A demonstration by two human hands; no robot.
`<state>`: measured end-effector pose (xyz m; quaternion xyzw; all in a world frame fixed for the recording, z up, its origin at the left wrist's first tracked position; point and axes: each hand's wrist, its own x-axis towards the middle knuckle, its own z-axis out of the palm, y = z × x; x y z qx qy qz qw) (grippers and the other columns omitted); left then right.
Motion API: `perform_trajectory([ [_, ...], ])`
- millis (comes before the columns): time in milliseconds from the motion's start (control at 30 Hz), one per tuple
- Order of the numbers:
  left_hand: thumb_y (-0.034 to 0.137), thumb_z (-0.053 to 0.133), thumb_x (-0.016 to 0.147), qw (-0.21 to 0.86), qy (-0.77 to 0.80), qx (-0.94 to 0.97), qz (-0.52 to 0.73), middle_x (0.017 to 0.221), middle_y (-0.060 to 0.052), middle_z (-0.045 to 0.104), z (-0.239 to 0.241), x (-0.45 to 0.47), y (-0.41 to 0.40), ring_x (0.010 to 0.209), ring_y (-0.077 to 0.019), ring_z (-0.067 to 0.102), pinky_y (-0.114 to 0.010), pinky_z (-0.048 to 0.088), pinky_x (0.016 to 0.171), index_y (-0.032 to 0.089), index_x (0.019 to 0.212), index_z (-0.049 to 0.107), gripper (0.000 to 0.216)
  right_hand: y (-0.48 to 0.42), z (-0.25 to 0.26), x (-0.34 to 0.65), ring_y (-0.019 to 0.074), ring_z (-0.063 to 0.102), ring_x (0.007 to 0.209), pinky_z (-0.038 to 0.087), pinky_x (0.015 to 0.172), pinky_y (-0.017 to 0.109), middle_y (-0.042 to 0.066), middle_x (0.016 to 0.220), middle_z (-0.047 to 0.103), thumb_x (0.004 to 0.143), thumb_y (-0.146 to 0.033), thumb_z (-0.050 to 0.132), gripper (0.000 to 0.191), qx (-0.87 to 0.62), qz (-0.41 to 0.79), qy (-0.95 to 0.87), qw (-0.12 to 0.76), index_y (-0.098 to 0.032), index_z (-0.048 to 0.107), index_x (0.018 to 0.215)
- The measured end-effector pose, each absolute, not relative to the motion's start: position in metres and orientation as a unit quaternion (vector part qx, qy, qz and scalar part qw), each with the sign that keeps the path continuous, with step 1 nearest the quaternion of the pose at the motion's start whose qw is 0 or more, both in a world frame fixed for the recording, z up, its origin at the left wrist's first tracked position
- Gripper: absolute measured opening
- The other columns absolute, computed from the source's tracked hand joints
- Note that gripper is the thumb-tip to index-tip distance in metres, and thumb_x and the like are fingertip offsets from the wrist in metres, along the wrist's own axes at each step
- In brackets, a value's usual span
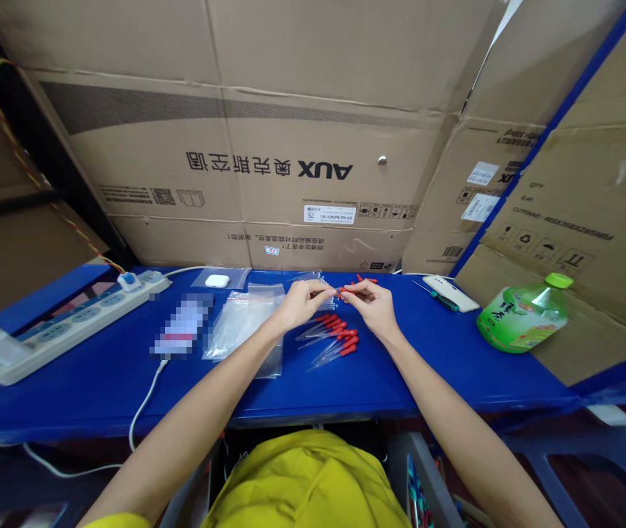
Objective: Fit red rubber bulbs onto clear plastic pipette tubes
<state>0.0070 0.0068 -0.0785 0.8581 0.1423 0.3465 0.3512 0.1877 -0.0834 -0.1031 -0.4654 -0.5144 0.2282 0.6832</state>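
Note:
My left hand (300, 302) and my right hand (374, 304) meet above the blue table (97, 381), fingers pinched. Between them they hold a thin clear dropper with a red bulb (346, 290); the left fingers also touch a small clear bag (328, 292). Just below the hands lie several more red-bulbed droppers (335, 339) in a loose row. A few red pieces (366, 279) sit behind the right hand. A stack of clear plastic bags (244, 323) lies left of my left forearm.
A white power strip (64, 326) runs along the left, with a white cable (144, 400) hanging over the front edge. A white earbud case (217, 280), a phone (450, 292), a green bottle (522, 315) and cardboard walls (290, 147) surround the table.

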Motion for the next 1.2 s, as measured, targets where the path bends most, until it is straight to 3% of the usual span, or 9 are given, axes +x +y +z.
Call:
perform_trajectory([
  [400,0.036,0.057,0.103,0.241,0.106,0.906,0.330,0.084,-0.007,0.072,-0.077,0.003,0.013,0.075,-0.0178,0.062,-0.029,0.042,0.073,0.019,0.101,0.082,0.031,-0.088,-0.104,0.191,0.0214,0.074,0.069,0.063,0.072,0.036,0.005,0.078,0.078,0.074,-0.049,0.087,0.030,-0.483,0.208,-0.549,0.649,-0.021,0.078,0.082],
  [600,0.034,0.057,0.103,0.221,0.117,0.916,0.313,0.087,-0.007,0.072,-0.074,0.001,0.009,0.076,-0.0176,0.062,-0.030,0.043,0.074,0.018,0.105,0.081,0.029,-0.088,-0.108,0.195,0.0254,0.077,0.075,0.065,0.078,0.041,0.007,0.081,0.080,0.071,-0.052,0.088,0.035,-0.497,0.228,-0.557,0.625,-0.022,0.080,0.086],
  [867,0.036,0.056,0.104,0.208,0.105,0.917,0.323,0.090,-0.009,0.072,-0.076,0.002,0.009,0.082,-0.0195,0.064,-0.031,0.045,0.076,0.017,0.107,0.081,0.032,-0.090,-0.107,0.200,0.0256,0.078,0.080,0.064,0.080,0.040,0.007,0.086,0.081,0.077,-0.051,0.084,0.032,-0.499,0.208,-0.597,0.592,-0.022,0.078,0.088],
  [1033,0.041,0.055,0.103,0.278,0.142,0.873,0.374,0.088,-0.008,0.074,-0.073,0.003,0.013,0.080,-0.0187,0.064,-0.031,0.045,0.077,0.017,0.102,0.081,0.035,-0.090,-0.101,0.201,0.0200,0.073,0.070,0.061,0.072,0.034,0.004,0.083,0.079,0.081,-0.047,0.082,0.028,-0.497,0.196,-0.571,0.624,-0.023,0.078,0.094],
  [1200,0.042,0.078,0.086,0.567,0.214,0.668,0.431,0.085,-0.006,0.073,-0.077,0.011,0.012,0.071,-0.0137,0.060,-0.026,0.045,0.067,0.015,0.103,0.078,0.032,-0.091,-0.095,0.198,0.0198,0.072,0.071,0.061,0.071,0.034,0.004,0.083,0.078,0.080,-0.049,0.083,0.029,-0.493,0.200,-0.551,0.643,-0.023,0.078,0.093],
])
